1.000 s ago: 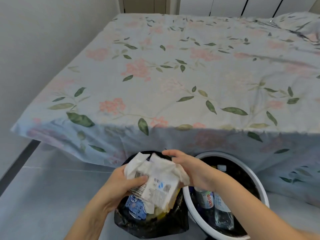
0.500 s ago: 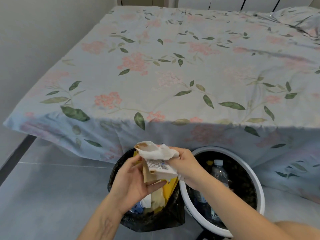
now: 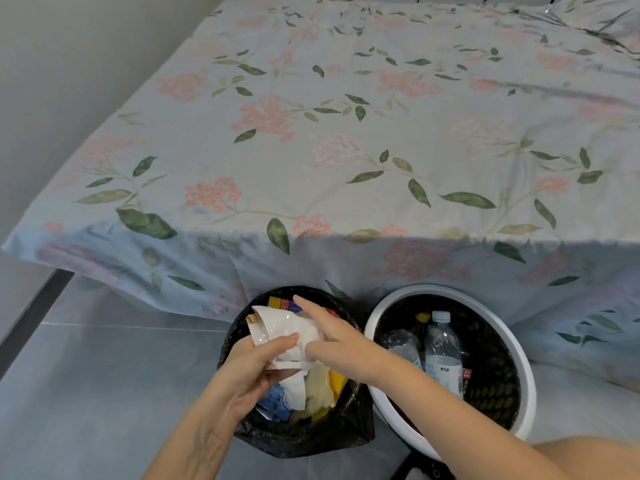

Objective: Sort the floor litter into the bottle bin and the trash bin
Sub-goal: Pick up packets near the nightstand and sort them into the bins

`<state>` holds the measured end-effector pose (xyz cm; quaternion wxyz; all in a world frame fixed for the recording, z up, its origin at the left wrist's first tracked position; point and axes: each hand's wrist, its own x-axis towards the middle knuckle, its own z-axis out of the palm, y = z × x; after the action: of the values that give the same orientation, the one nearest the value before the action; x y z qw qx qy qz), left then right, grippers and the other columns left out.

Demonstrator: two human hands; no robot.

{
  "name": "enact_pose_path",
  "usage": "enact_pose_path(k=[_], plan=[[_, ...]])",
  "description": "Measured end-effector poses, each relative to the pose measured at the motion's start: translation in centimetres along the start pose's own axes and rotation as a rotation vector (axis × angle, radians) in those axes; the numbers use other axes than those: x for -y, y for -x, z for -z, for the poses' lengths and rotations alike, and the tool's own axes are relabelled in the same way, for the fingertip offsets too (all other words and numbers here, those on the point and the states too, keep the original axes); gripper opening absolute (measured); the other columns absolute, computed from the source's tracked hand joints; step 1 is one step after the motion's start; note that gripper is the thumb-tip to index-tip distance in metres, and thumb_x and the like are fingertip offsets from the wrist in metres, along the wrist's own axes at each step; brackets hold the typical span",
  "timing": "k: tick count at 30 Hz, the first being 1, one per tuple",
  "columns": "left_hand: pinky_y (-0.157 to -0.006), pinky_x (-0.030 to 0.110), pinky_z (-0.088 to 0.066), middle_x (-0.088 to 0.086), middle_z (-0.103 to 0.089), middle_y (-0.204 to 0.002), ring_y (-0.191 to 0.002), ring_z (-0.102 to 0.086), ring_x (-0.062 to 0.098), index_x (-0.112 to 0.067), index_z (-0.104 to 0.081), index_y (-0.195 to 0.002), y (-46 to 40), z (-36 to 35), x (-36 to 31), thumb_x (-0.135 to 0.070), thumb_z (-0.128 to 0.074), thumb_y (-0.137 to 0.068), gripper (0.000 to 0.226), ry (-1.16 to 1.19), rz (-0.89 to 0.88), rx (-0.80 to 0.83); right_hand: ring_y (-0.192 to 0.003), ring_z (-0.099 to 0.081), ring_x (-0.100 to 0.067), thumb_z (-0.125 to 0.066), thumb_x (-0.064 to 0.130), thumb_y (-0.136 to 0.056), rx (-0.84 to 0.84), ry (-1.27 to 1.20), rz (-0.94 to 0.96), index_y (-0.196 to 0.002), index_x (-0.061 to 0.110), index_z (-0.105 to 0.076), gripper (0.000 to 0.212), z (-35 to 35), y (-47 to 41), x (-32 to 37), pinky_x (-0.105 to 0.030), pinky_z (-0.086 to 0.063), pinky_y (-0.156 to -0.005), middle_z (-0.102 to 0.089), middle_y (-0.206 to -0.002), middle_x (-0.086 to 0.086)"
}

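Left hand [image 3: 249,368] grips crumpled wrappers [image 3: 280,336] over the black-lined trash bin [image 3: 304,434]. Right hand [image 3: 332,337], fingers extended, touches the wrappers. Bottle bin [image 3: 526,386] just right holds bottles [image 3: 443,355]. Bed [image 3: 346,133] beyond.

Bare arms, nothing worn

Both forearms are bare all the way to the frame edge, no sleeves, watch or rings that I can spot on the left hand [image 3: 249,368] or right hand [image 3: 337,344]. Short plain fingernails.
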<state>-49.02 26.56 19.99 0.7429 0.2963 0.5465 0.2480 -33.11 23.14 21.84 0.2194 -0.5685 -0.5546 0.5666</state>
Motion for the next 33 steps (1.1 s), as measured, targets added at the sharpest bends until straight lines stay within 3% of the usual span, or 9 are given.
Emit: enact_pose_path(k=[2, 5, 8, 12, 16, 18, 21, 25, 33], plan=[[-0.060, 0.032, -0.060, 0.016, -0.074, -0.092, -0.084, -0.069, 0.028, -0.006, -0.071, -0.097, -0.8, 0.5, 0.5, -0.001, -0.072, -0.079, 0.018, -0.051, -0.021, -0.052, -0.098, -0.051, -0.001, -0.049, 0.014, -0.089, 0.012, -0.027, -0.056, -0.151, 0.033, -0.014, 0.074, 0.2, -0.2, -0.2, -0.021, -0.041, -0.086, -0.033, -0.149, 0.005], [-0.061, 0.034, -0.059, 0.012, -0.074, -0.091, -0.079, -0.070, 0.024, -0.013, -0.069, -0.091, -3.6, 1.7, 1.2, 0.001, -0.074, -0.078, 0.020, -0.291, -0.076, -0.155, -0.131, -0.043, -0.019, -0.045, 0.021, -0.094, -0.047, 0.218, -0.126, -0.147, 0.018, -0.032, 0.055, 1.0, -0.6, -1.4, -0.032, -0.039, -0.106, -0.040, -0.148, 0.000], [-0.058, 0.034, -0.058, 0.012, -0.070, -0.096, -0.083, -0.068, 0.024, -0.013, -0.066, -0.094, -7.3, 2.4, 2.1, -0.002, -0.076, -0.076, 0.023, -0.581, -0.017, -0.158, -0.113, -0.056, -0.029, -0.044, 0.017, -0.092, -0.041, 0.494, -0.291, -0.129, 0.005, -0.055, 0.040, 2.2, -0.5, -3.1, -0.037, -0.048, -0.094, -0.056, -0.131, -0.013], [-0.063, 0.032, -0.055, 0.011, -0.065, -0.090, -0.079, -0.063, 0.023, -0.011, -0.062, -0.084, -11.2, 2.3, 3.5, -0.006, -0.076, -0.075, 0.017, -0.818, 0.123, -0.106, -0.105, -0.062, -0.032, -0.045, 0.013, -0.088, -0.054, 0.505, -0.373, -0.107, 0.003, -0.067, 0.031, 2.7, -0.1, -4.3, -0.043, -0.053, -0.091, -0.066, -0.116, -0.013], [-0.064, 0.034, -0.055, 0.015, -0.059, -0.116, -0.098, -0.062, 0.027, -0.002, -0.048, -0.123, -13.2, 2.3, 4.6, -0.021, -0.078, -0.077, 0.058, -1.028, 0.308, -0.063, -0.108, -0.059, -0.023, -0.046, 0.015, -0.092, -0.077, 0.513, -0.369, -0.119, 0.017, -0.063, 0.033, 3.4, 0.4, -4.5, -0.036, -0.051, -0.091, -0.061, -0.122, -0.006], [-0.075, 0.037, -0.056, 0.016, -0.055, -0.127, -0.108, -0.060, 0.030, -0.001, -0.042, -0.130, -13.7, 2.2, 5.1, -0.025, -0.078, -0.077, 0.068, -1.144, 0.340, -0.106, -0.104, -0.060, -0.023, -0.045, 0.013, -0.090, -0.102, 0.510, -0.355, -0.117, 0.018, -0.064, 0.033, 3.7, 0.6, -4.6, -0.038, -0.053, -0.089, -0.062, -0.120, -0.005], [-0.094, 0.036, -0.051, 0.011, -0.045, -0.138, -0.124, -0.051, 0.028, -0.006, -0.034, -0.140, -14.1, 2.1, 6.0, -0.043, -0.081, -0.071, 0.091, -1.541, 0.251, -0.261, -0.095, -0.062, -0.023, -0.045, 0.010, -0.089, -0.145, 0.497, -0.336, -0.113, 0.016, -0.066, 0.033, 4.1, 0.9, -4.5, -0.040, -0.055, -0.085, -0.066, -0.112, -0.004], [-0.080, 0.033, -0.051, 0.008, -0.038, -0.134, -0.120, -0.049, 0.025, -0.013, -0.030, -0.136, -13.9, 1.7, 7.3, -0.045, -0.084, -0.064, 0.095, -1.834, 0.014, -0.404, -0.095, -0.064, -0.028, -0.046, 0.009, -0.088, -0.179, 0.483, -0.326, -0.110, 0.012, -0.067, 0.030, 4.3, 1.1, -4.5, -0.044, -0.056, -0.084, -0.068, -0.107, -0.007], [-0.080, 0.031, -0.051, 0.009, -0.036, -0.134, -0.121, -0.050, 0.024, -0.020, -0.020, -0.145, -14.2, 2.1, 9.4, -0.032, -0.077, -0.075, 0.091, -1.861, 0.068, -0.316, -0.099, -0.062, -0.025, -0.046, 0.014, -0.090, -0.196, 0.470, -0.318, -0.113, 0.019, -0.065, 0.030, 4.3, 1.2, -4.8, -0.043, -0.054, -0.086, -0.064, -0.115, -0.003]])
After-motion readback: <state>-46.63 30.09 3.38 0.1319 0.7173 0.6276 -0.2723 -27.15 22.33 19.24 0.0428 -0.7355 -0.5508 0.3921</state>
